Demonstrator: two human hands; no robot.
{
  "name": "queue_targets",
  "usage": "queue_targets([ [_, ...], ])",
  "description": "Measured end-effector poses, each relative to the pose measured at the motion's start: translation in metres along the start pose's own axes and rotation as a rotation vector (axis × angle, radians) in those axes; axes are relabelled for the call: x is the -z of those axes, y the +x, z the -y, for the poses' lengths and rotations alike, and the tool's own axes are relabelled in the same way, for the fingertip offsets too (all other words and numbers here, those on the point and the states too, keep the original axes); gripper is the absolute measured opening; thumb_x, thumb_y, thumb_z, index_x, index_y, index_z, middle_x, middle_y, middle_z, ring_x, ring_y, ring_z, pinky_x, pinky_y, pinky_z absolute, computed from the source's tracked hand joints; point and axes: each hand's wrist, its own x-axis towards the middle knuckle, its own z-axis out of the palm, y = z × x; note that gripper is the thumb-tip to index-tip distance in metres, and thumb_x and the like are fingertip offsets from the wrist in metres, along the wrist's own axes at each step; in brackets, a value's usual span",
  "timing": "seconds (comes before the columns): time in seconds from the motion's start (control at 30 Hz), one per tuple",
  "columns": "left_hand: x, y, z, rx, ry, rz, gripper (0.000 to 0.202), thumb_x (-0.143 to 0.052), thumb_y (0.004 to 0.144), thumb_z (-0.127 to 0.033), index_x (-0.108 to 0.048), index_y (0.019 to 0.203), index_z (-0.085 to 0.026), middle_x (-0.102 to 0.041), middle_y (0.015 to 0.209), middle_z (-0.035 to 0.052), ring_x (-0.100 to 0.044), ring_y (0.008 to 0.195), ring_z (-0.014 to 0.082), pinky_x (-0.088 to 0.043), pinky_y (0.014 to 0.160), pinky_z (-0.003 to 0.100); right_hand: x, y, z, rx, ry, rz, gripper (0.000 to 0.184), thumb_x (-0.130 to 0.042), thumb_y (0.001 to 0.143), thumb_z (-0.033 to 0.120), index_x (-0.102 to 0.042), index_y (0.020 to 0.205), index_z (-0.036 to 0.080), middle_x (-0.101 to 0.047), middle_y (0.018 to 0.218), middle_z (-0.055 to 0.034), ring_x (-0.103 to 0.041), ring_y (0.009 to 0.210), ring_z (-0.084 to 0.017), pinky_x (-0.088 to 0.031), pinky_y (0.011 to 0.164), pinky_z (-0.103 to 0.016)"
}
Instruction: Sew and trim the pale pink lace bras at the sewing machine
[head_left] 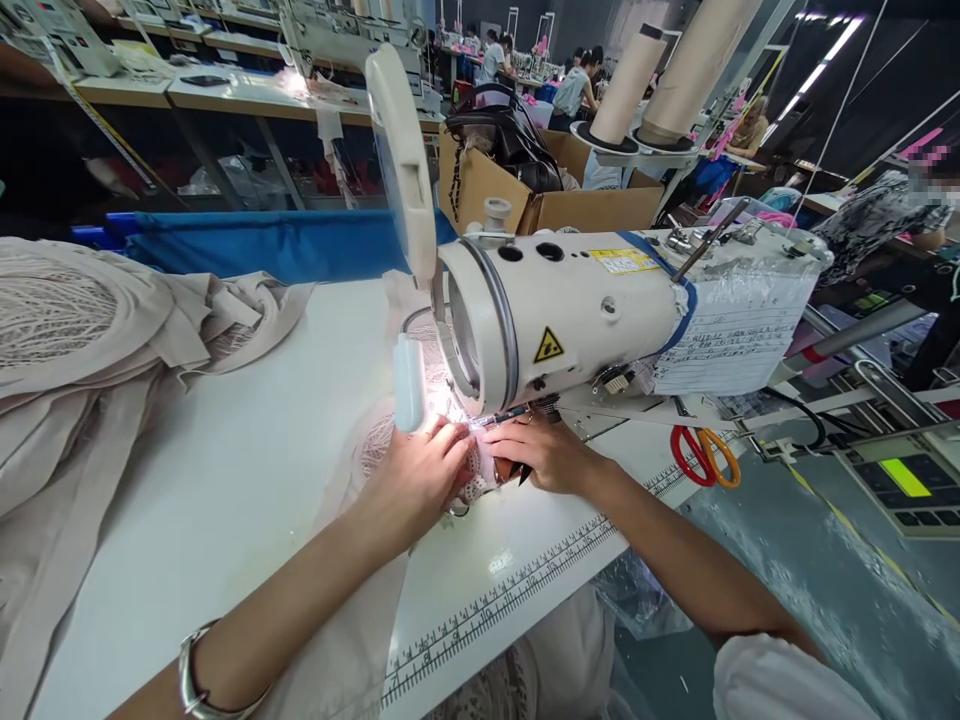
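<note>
My left hand [424, 468] has its fingers bent and pressed onto pale pink lace fabric [377, 447], just left of the needle area of a white sewing machine [577, 310]. From the other side, my right hand [546, 452] holds the same fabric down, its fingers pointing left and lying close together. Under that palm is a small brown and black pointed thing, partly hidden; its kind cannot be made out. A bright lamp shines where the fingertips meet, and the needle itself is hidden. Part of the fabric trails down over the front edge, beneath my left forearm.
A heap of pale lace pieces [67, 330] lies at the left of the white table [225, 450]. Red and orange-handled scissors [705, 456] rest to the right. A printed ruler [510, 590] runs along the front edge. Behind stand a cardboard box [592, 210] and thread cones [626, 85].
</note>
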Motion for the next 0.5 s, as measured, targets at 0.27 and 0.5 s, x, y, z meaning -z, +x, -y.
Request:
queue_targets([
  [0.27,-0.0003,0.0008,-0.0024,0.057,0.075,-0.012,0.024,-0.048,0.097,-0.022,-0.063,0.112,-0.009,-0.065,0.117,0.0190,-0.059,0.103,0.0346,-0.044,0.072,0.044,-0.0006,-0.0003,0.0007,-0.049,0.002,0.080,0.029,-0.051,0.091,0.005,-0.070,0.103,0.023,-0.072,0.113,-0.0064,-0.062,0.106,-0.021,-0.050,0.090,-0.035],
  [0.5,-0.0049,-0.0011,-0.0036,-0.192,-0.148,-0.057,0.024,-0.042,0.101,-0.024,-0.061,0.088,-0.017,-0.063,0.082,0.0057,-0.054,0.070,0.0195,-0.040,0.059,0.033,0.0062,-0.0002,0.0027,-0.101,-0.018,0.018,0.036,-0.041,0.089,0.001,-0.067,0.103,0.021,-0.072,0.107,-0.0057,-0.065,0.097,-0.019,-0.051,0.080,-0.029],
])
